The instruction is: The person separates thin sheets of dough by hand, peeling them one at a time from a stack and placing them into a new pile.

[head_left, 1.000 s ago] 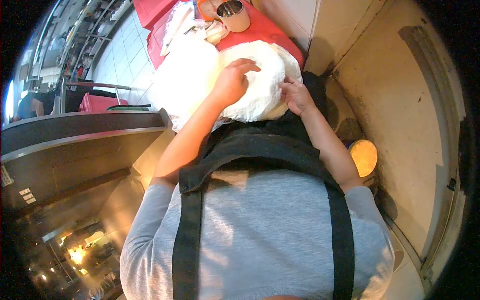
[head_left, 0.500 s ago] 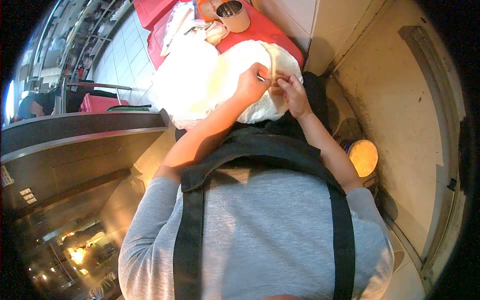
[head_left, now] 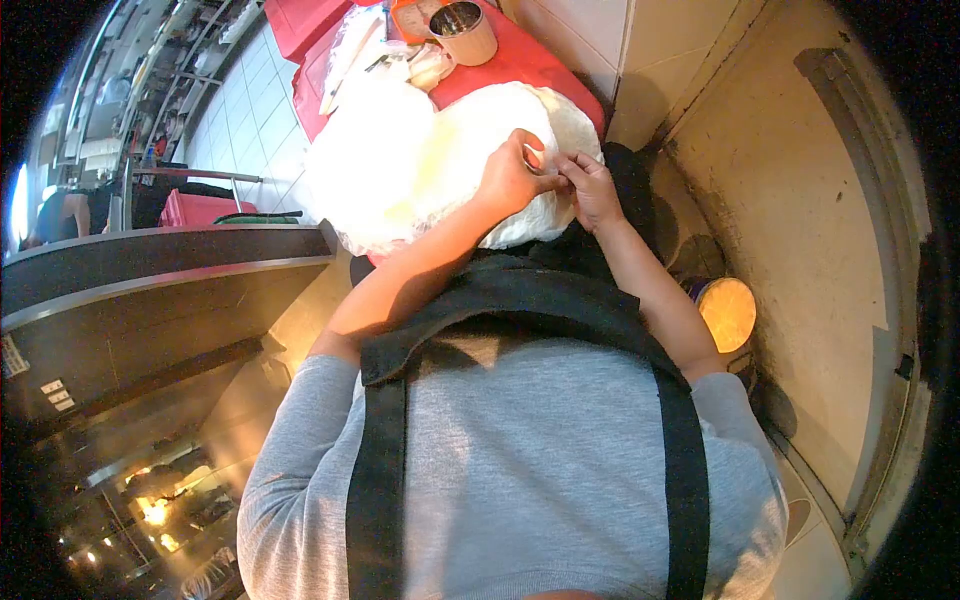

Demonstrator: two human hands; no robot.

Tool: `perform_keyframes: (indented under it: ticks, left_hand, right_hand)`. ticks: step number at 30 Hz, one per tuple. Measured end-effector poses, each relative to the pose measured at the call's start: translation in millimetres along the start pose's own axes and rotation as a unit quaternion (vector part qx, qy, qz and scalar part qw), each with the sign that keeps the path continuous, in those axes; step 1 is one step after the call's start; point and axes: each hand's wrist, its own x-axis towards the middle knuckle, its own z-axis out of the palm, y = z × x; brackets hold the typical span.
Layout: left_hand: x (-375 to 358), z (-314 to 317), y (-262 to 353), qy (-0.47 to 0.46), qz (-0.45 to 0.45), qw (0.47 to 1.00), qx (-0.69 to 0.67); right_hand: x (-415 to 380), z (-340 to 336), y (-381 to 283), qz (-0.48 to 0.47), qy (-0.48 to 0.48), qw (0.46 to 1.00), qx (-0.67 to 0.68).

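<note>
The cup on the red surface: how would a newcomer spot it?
Start at the red surface beyond the white pile. Near the picture's top, right of an orange item, is the cup. Unlike that item, it has a round, open mouth and pale wall.

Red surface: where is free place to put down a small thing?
The widest bare patch of the red surface lies between the cup, the tiled wall and the white pile. Left of the cup, it is crowded with the orange thing and wraps. Left hand and right hand occupy the pile's right part.
</note>
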Motion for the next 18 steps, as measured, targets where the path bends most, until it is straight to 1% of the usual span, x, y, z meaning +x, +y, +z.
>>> perform_keyframes:
  ticks: [6,9,12,15,18]
  left_hand:
    - [-2.4,-2.8,4.5,-0.002,-0.009,1.0,-0.008]
    - [-1.3,0.1,-5.3,0.002,-0.008,0.999,-0.054]
    - [-1.3,-0.2,-19.0,0.028,-0.019,0.995,-0.097]
    - [-1.6,-1.3,-27.6,0.04,-0.05,0.991,-0.113]
    - [-7.8,-4.0,-24.3,0.016,-0.083,0.984,-0.154]
  right_hand:
    - [1.8,-3.2,-0.6,0.024,-0.014,0.999,0.031]
    - [-3.3,3.8,-9.7,0.046,-0.024,0.997,0.066]
    - [-2.8,2.9,-11.1,0.046,-0.06,0.996,0.054]
    - [-1.3,3.6,-3.6,0.012,-0.048,0.999,0.004]
    - [-0.5,3.4,-2.6,0.012,-0.047,0.998,-0.042]
